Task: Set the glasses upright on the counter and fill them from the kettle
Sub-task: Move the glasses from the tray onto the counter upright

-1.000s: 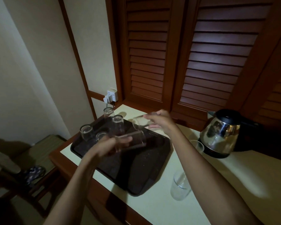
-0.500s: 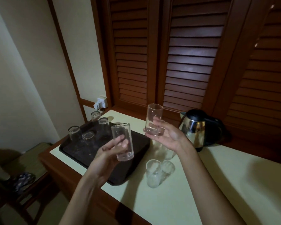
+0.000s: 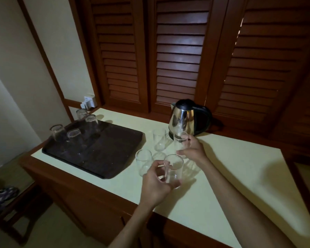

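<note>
My left hand (image 3: 155,183) grips a clear glass (image 3: 174,169) upright, low on the cream counter (image 3: 222,176). My right hand (image 3: 193,149) grips another upright glass (image 3: 180,142) just in front of the steel kettle (image 3: 183,119). Two more clear glasses stand upright on the counter, one (image 3: 143,161) left of my left hand and one (image 3: 159,139) left of the kettle. Several glasses (image 3: 73,135) stand upside down at the far left end of the dark tray (image 3: 106,153).
Brown louvred doors rise behind the counter. A white plug adapter (image 3: 89,102) sits on the wall at the back left corner. The kettle's black handle (image 3: 202,120) points right. A wooden chair (image 3: 16,203) stands low on the left.
Both hands have carried their glasses from above the tray down to the counter, to the right of the tray. The view has swung right.
</note>
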`<action>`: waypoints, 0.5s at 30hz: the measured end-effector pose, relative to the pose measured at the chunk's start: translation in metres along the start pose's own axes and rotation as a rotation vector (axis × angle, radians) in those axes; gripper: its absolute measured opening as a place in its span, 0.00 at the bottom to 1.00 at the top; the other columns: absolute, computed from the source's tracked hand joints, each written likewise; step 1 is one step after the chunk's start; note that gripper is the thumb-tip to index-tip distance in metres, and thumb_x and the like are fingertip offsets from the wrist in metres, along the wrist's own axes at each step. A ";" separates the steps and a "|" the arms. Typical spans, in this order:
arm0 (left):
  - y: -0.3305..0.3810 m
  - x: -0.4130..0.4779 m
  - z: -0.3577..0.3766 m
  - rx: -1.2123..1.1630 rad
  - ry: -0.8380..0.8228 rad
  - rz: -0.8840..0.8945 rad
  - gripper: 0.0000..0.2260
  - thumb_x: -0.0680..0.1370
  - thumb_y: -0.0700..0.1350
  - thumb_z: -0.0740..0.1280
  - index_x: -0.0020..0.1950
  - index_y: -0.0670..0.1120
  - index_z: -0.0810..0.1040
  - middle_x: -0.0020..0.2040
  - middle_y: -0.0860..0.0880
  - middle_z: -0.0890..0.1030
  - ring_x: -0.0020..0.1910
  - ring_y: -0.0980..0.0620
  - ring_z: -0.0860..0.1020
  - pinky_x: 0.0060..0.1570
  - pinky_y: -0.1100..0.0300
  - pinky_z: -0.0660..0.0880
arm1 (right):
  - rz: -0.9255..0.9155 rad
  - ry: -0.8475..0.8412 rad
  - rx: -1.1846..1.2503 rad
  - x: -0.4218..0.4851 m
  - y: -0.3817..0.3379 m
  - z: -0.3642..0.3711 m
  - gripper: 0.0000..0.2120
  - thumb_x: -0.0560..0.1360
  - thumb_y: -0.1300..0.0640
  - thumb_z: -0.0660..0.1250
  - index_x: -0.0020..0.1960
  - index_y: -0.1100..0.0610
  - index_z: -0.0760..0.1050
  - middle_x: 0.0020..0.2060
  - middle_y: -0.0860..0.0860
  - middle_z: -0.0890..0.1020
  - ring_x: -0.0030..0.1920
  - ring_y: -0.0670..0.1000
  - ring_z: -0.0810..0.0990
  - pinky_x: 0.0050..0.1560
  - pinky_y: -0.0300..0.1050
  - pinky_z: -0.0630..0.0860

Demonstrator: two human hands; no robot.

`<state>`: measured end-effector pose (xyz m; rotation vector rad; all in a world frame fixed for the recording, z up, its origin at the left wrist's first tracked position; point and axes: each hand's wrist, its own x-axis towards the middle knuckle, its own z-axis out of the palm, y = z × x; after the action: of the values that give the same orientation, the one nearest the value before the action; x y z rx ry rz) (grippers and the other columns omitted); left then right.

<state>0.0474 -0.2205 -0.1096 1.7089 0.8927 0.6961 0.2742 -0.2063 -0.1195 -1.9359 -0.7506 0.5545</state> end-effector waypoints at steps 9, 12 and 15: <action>-0.031 0.015 0.036 0.037 0.027 -0.017 0.27 0.63 0.45 0.85 0.54 0.55 0.75 0.51 0.55 0.86 0.51 0.63 0.84 0.50 0.65 0.81 | -0.011 0.008 -0.090 0.005 0.017 -0.008 0.33 0.60 0.64 0.84 0.62 0.56 0.76 0.55 0.53 0.83 0.54 0.54 0.80 0.54 0.46 0.76; -0.034 0.018 0.038 0.059 0.013 -0.020 0.27 0.62 0.46 0.85 0.55 0.53 0.76 0.51 0.55 0.87 0.51 0.60 0.85 0.53 0.53 0.83 | -0.008 -0.004 -0.102 0.001 0.019 -0.008 0.33 0.62 0.63 0.83 0.64 0.56 0.75 0.51 0.51 0.80 0.52 0.53 0.79 0.51 0.43 0.74; -0.032 0.018 0.038 0.041 -0.016 -0.046 0.30 0.61 0.52 0.86 0.57 0.52 0.76 0.52 0.55 0.87 0.51 0.60 0.85 0.55 0.53 0.83 | 0.006 -0.044 -0.137 -0.009 0.011 -0.016 0.42 0.64 0.66 0.80 0.74 0.51 0.68 0.56 0.51 0.78 0.62 0.57 0.79 0.60 0.49 0.77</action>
<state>0.0808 -0.2197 -0.1511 1.7220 0.9385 0.6369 0.2810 -0.2260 -0.1214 -2.0583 -0.8292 0.5636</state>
